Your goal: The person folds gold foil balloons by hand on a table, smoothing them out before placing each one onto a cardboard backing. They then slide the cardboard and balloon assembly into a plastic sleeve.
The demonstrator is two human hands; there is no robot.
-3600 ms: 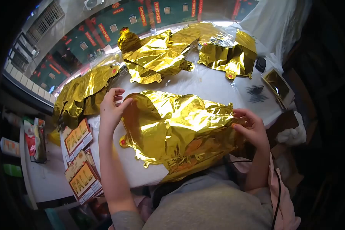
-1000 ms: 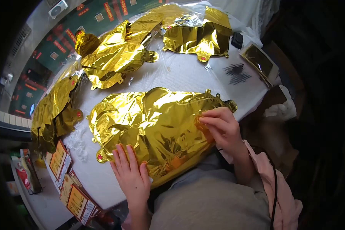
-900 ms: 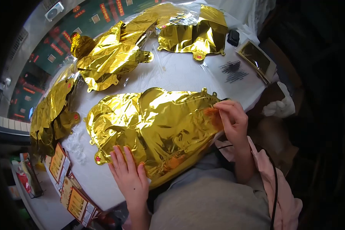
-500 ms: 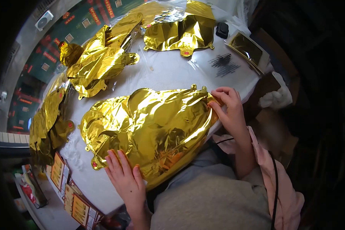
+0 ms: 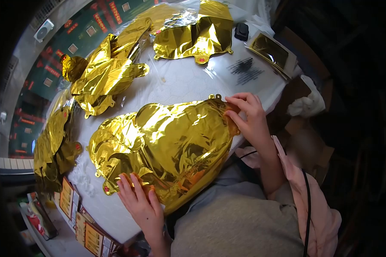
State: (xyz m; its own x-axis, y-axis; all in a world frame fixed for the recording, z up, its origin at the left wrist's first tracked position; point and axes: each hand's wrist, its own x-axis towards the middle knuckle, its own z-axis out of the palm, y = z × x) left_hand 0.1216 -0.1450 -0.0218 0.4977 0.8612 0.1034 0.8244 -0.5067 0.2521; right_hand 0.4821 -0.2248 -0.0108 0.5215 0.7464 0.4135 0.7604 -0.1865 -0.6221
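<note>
A large gold foil balloon (image 5: 171, 137), flat and creased, lies across the near part of the white-covered table (image 5: 167, 85). My left hand (image 5: 141, 205) rests with fingers stretched out on its lower left edge, near a small tab with a red mark. At the balloon's right end, my right hand (image 5: 248, 118) pinches the foil edge between thumb and fingers, close to two small tabs.
More gold foil pieces (image 5: 103, 77) lie at the upper left, another (image 5: 195, 40) at the top. A black object (image 5: 241, 31) and a framed gold sheet (image 5: 270, 50) sit at the upper right. Printed cards (image 5: 94, 237) line the lower left edge.
The right end of the balloon has shifted left, along with my right hand, and its foil is less stretched. My left hand has barely moved. The whole view has shifted slightly.
</note>
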